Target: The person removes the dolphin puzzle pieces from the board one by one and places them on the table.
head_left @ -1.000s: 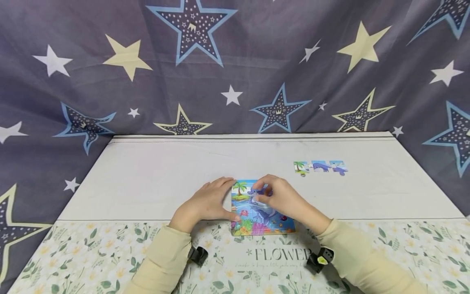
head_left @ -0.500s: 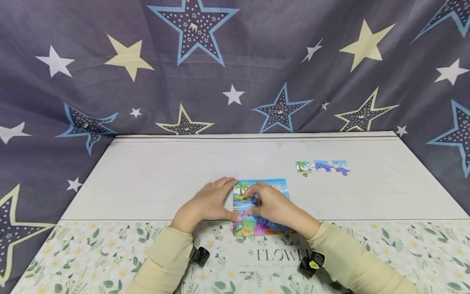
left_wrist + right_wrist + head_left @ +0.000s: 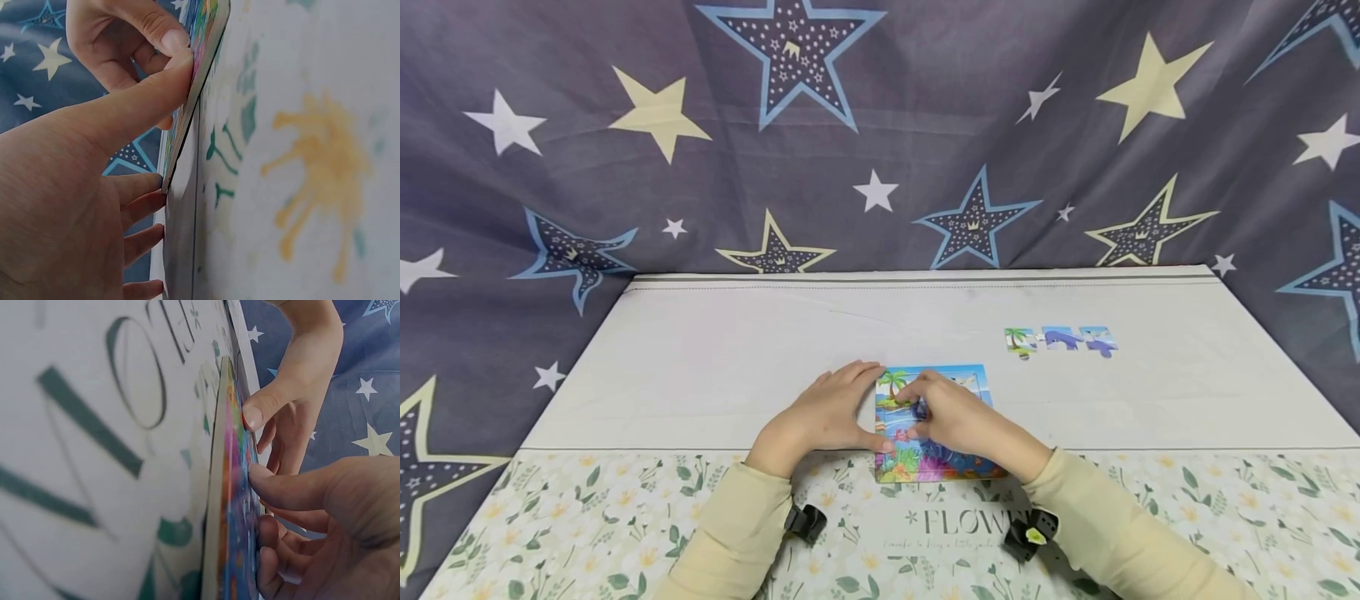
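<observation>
A colourful sea-scene jigsaw puzzle (image 3: 928, 472) in a thin tray lies on the table in front of me. My left hand (image 3: 820, 417) rests at its left side, fingers stretched to the upper left corner and thumb on the lower left border. Over the middle of the puzzle is my right hand (image 3: 958, 421). Its index finger and thumb touch the surface about a piece's width apart, beside the crab picture. In the right wrist view, the right thumb (image 3: 269, 481) meets the puzzle and the other fingers curl against it. Whether a piece is pinched there I cannot tell.
Three loose puzzle pieces lie in a row at the back right: a palm tree piece (image 3: 1021, 340), a dolphin piece (image 3: 1061, 338) and a blue-and-purple piece (image 3: 1099, 340). The white and flowered tablecloth (image 3: 737, 358) reaches a starry curtain (image 3: 880, 125) behind.
My right hand has shifted left and slightly down across the puzzle, from the upper dolphin picture, then stayed nearly still. The left hand keeps its place at the left edge.
</observation>
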### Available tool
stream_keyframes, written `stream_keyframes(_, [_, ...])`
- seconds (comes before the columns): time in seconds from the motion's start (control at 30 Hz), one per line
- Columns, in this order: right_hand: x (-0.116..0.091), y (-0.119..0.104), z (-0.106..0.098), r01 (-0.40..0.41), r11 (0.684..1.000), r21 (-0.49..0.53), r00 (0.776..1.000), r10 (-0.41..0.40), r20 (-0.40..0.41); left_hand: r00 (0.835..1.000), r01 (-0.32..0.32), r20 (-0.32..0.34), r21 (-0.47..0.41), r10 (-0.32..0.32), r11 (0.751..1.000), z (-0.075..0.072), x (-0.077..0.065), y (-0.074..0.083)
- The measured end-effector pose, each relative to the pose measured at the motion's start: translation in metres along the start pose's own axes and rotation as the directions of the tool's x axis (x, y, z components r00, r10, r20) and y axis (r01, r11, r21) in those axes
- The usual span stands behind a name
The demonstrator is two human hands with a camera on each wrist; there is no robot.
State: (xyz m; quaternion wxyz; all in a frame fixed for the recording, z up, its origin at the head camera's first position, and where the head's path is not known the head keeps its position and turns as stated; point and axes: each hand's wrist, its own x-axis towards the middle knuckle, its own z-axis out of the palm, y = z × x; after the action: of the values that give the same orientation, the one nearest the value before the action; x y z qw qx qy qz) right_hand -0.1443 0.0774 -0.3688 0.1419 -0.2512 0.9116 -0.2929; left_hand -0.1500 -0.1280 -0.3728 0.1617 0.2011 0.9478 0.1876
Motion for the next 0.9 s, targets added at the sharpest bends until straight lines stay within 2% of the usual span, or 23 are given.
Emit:
stream_keyframes(0.2, [0.001, 0.003, -0.002, 0.023, 0.999, 0.025, 1.000, -0.022, -0.017, 1.000, 0.002, 0.014, -0.010, -0.002, 1.000, 0.000, 0.001, 0.001])
stream_keyframes(0.57, [-0.002, 0.009, -0.006, 0.016, 0.994, 0.107, 0.998, -0.009, -0.060, 1.000, -0.006, 0.019, -0.005, 0.006, 1.000, -0.001, 0.001, 0.002])
stream_keyframes(0.9, [-0.011, 0.016, -0.018, 0.081, 0.980, 0.180, 0.996, -0.073, -0.051, 1.000, -0.006, 0.014, -0.011, 0.006, 1.000, -0.001, 0.000, 0.001])
